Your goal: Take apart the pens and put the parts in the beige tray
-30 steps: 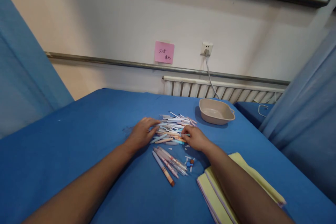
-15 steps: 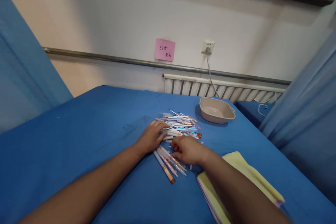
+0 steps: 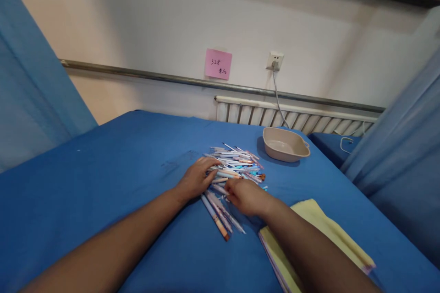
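Observation:
A heap of pens [image 3: 235, 162] in pale colours lies on the blue cloth-covered table [image 3: 120, 183]. My left hand [image 3: 196, 177] rests flat on the heap's left side, fingers stretched out over the pens. My right hand [image 3: 244, 196] lies palm down on the nearer pens, fingers curled onto them; what it grips, if anything, is hidden. A small row of pens [image 3: 217, 213] pokes out toward me between the two hands.
A beige shallow bowl [image 3: 284, 144] stands beyond the heap at the right. A yellow folded cloth [image 3: 309, 224] lies under my right forearm. Blue curtains hang left and right. A radiator, a wall socket with a cable and a pink note are on the wall behind.
My right hand has moved from the heap's right side toward me onto the nearer pens, covering the small loose bits. My left hand shifted slightly right onto the heap.

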Available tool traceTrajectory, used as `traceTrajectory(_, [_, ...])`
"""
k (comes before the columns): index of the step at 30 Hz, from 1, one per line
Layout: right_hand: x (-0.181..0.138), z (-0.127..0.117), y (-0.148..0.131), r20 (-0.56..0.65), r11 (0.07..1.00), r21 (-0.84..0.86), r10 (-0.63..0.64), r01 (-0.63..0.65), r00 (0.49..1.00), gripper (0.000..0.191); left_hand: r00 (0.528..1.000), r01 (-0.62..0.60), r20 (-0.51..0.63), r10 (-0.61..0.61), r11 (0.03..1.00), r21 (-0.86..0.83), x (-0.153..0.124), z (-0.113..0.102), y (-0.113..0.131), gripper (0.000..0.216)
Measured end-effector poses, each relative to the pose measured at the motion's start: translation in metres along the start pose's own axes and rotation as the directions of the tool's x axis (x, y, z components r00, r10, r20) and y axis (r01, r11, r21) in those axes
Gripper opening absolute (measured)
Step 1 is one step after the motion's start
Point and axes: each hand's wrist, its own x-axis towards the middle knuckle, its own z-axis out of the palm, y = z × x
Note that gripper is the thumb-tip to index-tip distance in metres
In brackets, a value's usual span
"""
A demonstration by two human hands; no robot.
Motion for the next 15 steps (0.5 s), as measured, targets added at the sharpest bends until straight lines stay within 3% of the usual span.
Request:
traceTrajectory(4, [0.012,0.006,0.023,-0.111,0.948,0.318,0.064,-0.026,0.992,0.017,0.994,-0.062,0.089,0.068,0.995,-0.074,-0.001,-0.004,0.010,0.029])
traceTrajectory(8, [0.019,0.010,0.040,-0.066,0.765,0.641,0.140,-0.065,0.988,0.019,0.983,-0.085,0.158,0.094,0.995,-0.058,0.000,-0.003,0.012,0.024])
traceTrajectory(11, [0.018,0.009,0.046,-0.058,0.745,0.660,0.174,-0.092,0.983,0.021,0.988,-0.053,0.144,0.046,0.998,0.043,0.002,-0.003,0.009,0.025])
traceTrajectory(15, [0.016,0.006,0.046,-0.173,0.841,0.542,0.120,-0.007,0.978,0.021,0.977,0.004,0.211,-0.034,0.990,0.141,0.004,-0.005,0.006,0.037])
